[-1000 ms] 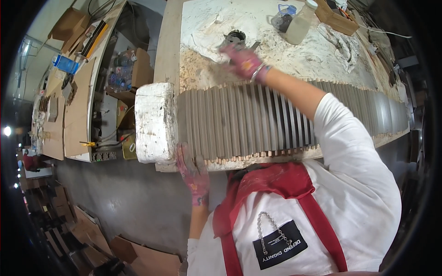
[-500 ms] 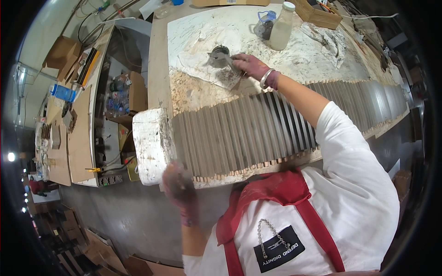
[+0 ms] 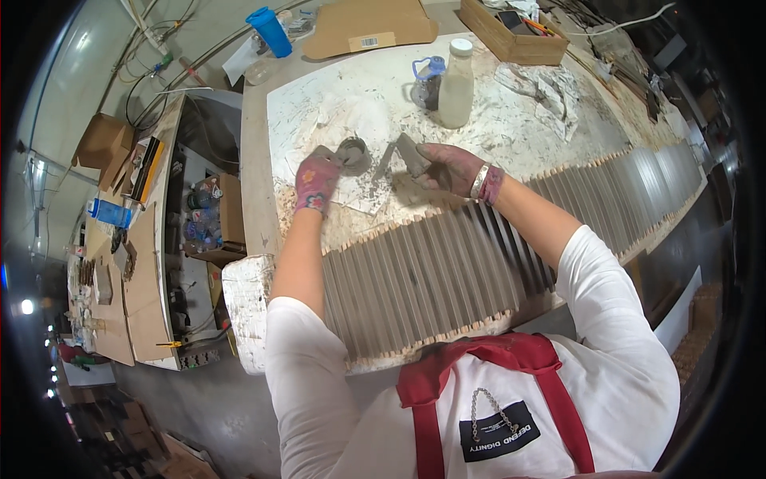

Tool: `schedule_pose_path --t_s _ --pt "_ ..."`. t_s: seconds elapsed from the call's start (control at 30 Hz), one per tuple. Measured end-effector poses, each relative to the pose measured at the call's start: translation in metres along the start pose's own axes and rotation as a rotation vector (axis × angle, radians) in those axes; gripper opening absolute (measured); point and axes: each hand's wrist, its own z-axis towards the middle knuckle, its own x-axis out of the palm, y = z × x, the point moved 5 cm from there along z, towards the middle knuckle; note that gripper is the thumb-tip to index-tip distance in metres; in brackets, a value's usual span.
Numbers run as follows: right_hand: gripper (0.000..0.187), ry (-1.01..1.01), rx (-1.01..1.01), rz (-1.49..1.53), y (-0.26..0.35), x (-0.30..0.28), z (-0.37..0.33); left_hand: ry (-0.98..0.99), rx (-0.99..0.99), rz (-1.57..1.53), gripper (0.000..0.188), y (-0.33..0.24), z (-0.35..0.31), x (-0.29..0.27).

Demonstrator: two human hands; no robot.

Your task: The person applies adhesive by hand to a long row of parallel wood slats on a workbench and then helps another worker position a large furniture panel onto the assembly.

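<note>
My left hand, in a pink flowered glove, closes its fingers on the rim of a small round grey tub smeared with dark paste. My right hand, also gloved and wearing a bangle, pinches a flat grey scraper-like piece. Just left of it, a narrow grey strip slants over a stained white sheet; whether the two are joined I cannot tell. Below both hands lies a long row of grey metal slats with copper-coloured ends, packed side by side.
A cloudy white-capped bottle and a blue-handled jug stand beyond my right hand. Farther back are a wooden box, a cardboard piece and a blue cup. A white block sits left of the slats.
My left hand has come up from the table's near edge to the tub. My right hand has drawn back from the tub, toward me and slightly right, with the scraper-like piece.
</note>
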Motion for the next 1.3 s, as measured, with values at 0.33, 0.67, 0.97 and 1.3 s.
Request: schedule_pose_path --t_s 0.33,0.67,0.97,1.3 --pt "0.026 0.052 -0.050 -0.115 -0.001 -0.001 0.044 0.016 0.151 0.316 0.024 -0.048 -0.009 -0.002" --pt "0.047 -0.198 -0.203 -0.819 0.025 0.012 0.073 0.191 0.207 -0.586 0.013 0.015 0.010 -0.003" --pt "0.035 -0.249 -0.586 -1.613 0.027 0.070 0.089 0.250 -0.020 -1.203 0.013 0.030 -0.020 -0.031" --pt "0.035 -0.337 -0.409 -1.615 0.030 0.051 0.091 0.149 -0.117 -1.076 0.011 0.000 -0.028 -0.039"
